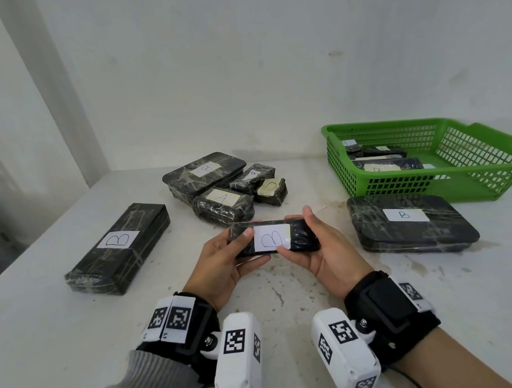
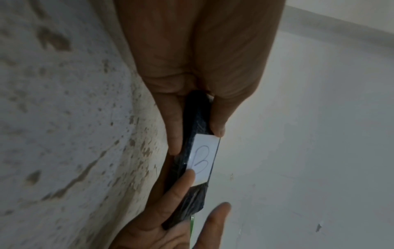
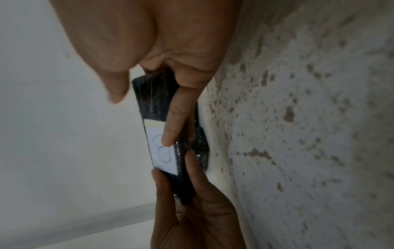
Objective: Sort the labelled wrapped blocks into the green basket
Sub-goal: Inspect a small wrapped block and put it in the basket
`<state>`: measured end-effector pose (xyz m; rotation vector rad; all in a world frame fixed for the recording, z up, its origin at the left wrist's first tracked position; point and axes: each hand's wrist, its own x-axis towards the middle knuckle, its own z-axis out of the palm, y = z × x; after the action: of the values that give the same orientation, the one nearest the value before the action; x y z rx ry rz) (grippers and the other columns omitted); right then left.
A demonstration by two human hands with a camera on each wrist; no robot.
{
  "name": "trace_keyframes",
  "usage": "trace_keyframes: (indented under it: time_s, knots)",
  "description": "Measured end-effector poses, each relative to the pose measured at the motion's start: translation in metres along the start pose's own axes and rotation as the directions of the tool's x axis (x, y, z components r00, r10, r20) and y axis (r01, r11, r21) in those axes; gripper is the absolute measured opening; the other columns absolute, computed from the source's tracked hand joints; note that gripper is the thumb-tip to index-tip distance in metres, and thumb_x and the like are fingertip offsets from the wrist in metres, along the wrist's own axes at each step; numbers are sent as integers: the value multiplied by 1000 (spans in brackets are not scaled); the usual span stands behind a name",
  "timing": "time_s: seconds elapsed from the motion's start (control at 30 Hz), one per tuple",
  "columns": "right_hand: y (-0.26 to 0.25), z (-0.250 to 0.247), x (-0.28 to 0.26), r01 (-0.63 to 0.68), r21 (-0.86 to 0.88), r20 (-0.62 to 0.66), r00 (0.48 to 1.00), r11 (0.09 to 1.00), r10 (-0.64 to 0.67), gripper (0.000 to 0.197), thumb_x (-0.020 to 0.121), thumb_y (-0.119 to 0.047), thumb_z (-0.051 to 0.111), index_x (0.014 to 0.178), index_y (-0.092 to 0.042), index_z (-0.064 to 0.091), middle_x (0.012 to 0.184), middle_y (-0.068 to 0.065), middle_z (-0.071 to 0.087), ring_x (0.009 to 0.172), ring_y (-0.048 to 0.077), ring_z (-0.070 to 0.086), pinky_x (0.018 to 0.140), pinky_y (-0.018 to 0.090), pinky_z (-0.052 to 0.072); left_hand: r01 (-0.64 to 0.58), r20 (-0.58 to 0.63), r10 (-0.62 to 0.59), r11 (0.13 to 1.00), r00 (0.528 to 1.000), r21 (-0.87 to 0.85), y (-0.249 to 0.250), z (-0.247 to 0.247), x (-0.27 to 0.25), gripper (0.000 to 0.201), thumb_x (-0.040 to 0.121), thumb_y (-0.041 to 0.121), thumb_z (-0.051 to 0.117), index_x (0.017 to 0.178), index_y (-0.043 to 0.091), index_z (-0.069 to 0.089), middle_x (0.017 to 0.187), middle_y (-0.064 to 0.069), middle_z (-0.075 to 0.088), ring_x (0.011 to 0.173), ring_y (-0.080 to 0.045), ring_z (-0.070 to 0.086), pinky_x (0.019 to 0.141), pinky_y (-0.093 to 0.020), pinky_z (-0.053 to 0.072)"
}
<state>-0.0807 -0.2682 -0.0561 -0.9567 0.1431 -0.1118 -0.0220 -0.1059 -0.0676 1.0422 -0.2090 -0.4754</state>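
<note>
— Status at the counter (image 1: 291, 300)?

— My left hand (image 1: 220, 260) and right hand (image 1: 326, 246) pinch a small B block (image 1: 273, 237) just above it, fingers clasping each end.

— And beyond?

— Six wrapped blocks (image 1: 215, 179) still wait; several already lie in the green basket (image 1: 474, 177), far right.

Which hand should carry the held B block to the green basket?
Right. Both hands grip the block, the left hand at one end and the right hand at the other. The green basket sits on the right, so the right hand likely avoids reaching across.
</note>
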Motion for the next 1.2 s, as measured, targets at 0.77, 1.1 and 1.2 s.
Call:
trace_keyframes:
  time_s: [0.77, 1.1, 1.2]
  knots:
    - [5, -1, -3, 105, -76, 2, 994, 992, -105, 28, 87, -24, 60, 103, -2, 66, 98, 13, 74, 91, 21, 73, 64, 23, 59, -66, 23, 65, 997, 998, 26, 0, 3, -1, 40, 78, 18, 63, 115, 1, 66, 102, -18, 73, 86, -21, 73, 70, -31, 62]
    - [-4, -5, -7, 109, -104, 85, 991, 989, -100, 24, 92, -13, 54, 115, -10, 61, 111, 14, 71, 98, 22, 72, 71, 26, 60, -71, 46, 76, 993, 996, -92, 2, 6, -2, 39, 77, 8, 63, 113, -6, 61, 104, -22, 71, 84, -23, 74, 65, -26, 60]
    - [-8, -4, -10, 120, -51, 179, 978, 991, -109, 51, 79, -20, 64, 129, -22, 53, 120, 15, 68, 101, 28, 70, 81, 34, 60, -120, 64, 126, 989, 990, -90, 8, 6, -5, 33, 79, 8, 62, 109, -4, 64, 101, -18, 73, 84, -21, 74, 66, -25, 60]
